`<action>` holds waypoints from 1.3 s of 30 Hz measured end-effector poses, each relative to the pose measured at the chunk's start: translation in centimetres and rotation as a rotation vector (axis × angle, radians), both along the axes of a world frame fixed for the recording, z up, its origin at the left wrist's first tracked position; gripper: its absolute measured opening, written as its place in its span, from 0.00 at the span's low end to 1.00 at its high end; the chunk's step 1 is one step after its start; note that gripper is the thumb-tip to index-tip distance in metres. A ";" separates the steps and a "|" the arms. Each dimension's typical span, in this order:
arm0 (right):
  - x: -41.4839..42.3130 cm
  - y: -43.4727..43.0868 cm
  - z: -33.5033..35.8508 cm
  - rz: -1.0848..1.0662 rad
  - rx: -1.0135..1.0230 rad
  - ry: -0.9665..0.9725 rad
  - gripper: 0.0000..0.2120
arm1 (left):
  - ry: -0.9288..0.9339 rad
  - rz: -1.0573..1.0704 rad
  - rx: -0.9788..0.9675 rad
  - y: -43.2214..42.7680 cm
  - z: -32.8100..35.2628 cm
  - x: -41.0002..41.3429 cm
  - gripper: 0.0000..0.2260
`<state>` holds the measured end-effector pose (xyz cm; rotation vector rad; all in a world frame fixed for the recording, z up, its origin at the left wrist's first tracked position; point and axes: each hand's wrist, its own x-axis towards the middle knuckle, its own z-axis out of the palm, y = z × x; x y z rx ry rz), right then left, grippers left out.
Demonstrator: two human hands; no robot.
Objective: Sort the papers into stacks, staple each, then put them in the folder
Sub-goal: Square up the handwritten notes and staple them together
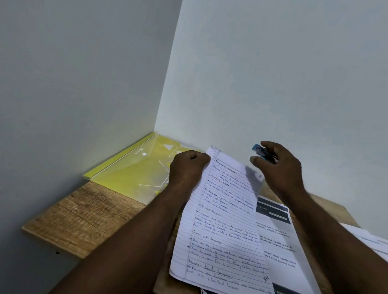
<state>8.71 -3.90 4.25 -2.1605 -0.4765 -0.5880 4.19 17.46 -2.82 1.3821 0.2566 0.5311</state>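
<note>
On the wood-grain bench [83, 219], the yellow translucent plastic folder [127, 171] lies left of the handwritten lined paper stack [223, 231]; printed sheets [280, 253] lie beneath that stack; the left hand [186, 167] grips its top corner; the right hand [280, 168] clasps a small blue stapler [261, 152] just above it; stapling looks barely begun, filing not yet.

The white ruled paper sheet [224, 222] carries pale lines and dark blue-black handwriting. Left of it lies the translucent yellow plastic folder [127, 171], patterned with thin white lines and white triangles (its round snap button [144, 154] is white too). Under the sheet's right edge, a white printed page [282, 253] bears dark navy bands and black text. Above the sheet's top right corner shows the small blue plastic stapler [259, 152], darker along its body. Beneath the sheet, the flat wooden worktop [83, 217] is light brown grain with darker streaks.
</note>
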 end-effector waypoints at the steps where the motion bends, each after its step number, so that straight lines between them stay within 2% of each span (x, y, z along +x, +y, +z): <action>1: -0.2 -0.3 -0.5 -0.007 0.005 0.012 0.24 | 0.004 0.005 -0.009 0.1 0.0 -0.1 0.14; 3: -0.6 -0.9 -1.7 -0.016 0.004 0.044 0.23 | 0.011 0.009 -0.033 0.4 -0.1 0.0 0.13; 8: -1.8 -2.5 -4.6 -0.019 0.074 0.133 0.21 | 0.036 -0.019 -0.128 0.9 -0.5 0.4 0.03; 12: -2.4 -3.7 -5.8 -0.053 0.230 0.229 0.12 | 0.062 -0.035 -0.201 0.9 -0.2 0.1 0.06; 15: -2.9 -4.3 -6.4 -0.032 0.326 0.316 0.11 | 0.070 -0.071 -0.235 0.6 0.4 -0.7 0.05; 20: -4.4 -4.1 -6.2 0.020 0.300 0.356 0.08 | 0.047 -0.126 -0.309 0.5 1.7 -2.9 0.04; 22: -4.6 -3.9 -6.0 0.039 0.273 0.359 0.10 | 0.019 -0.090 -0.283 1.2 2.4 -3.3 0.07; 25: -4.9 -3.1 -5.8 0.084 0.225 0.376 0.10 | 0.009 -0.035 -0.143 3.3 3.6 -3.4 0.11; 27: -5.0 -2.2 -5.6 0.107 0.225 0.397 0.10 | 0.062 0.010 -0.053 4.9 4.3 -4.0 0.06; 30: -5.6 -0.5 -5.0 0.156 0.193 0.444 0.08 | 0.176 0.087 0.008 7.8 3.9 -4.7 0.10; 32: -6.0 1.0 -5.0 0.210 0.221 0.532 0.06 | 0.238 0.116 0.044 9.4 3.1 -5.2 0.08; 34: -6.5 2.7 -5.3 0.243 0.253 0.592 0.08 | 0.280 0.138 0.036 10.8 1.7 -5.0 0.14; 36: -6.9 4.1 -5.4 0.217 0.203 0.567 0.18 | 0.322 0.133 0.029 11.2 1.1 -5.7 0.26; 37: -7.1 4.7 -5.5 0.211 0.185 0.549 0.22 | 0.340 0.101 0.063 10.9 1.3 -6.8 0.30; 39: -7.2 5.3 -5.3 0.200 0.210 0.554 0.22 | 0.380 0.031 0.216 10.7 1.4 -7.7 0.34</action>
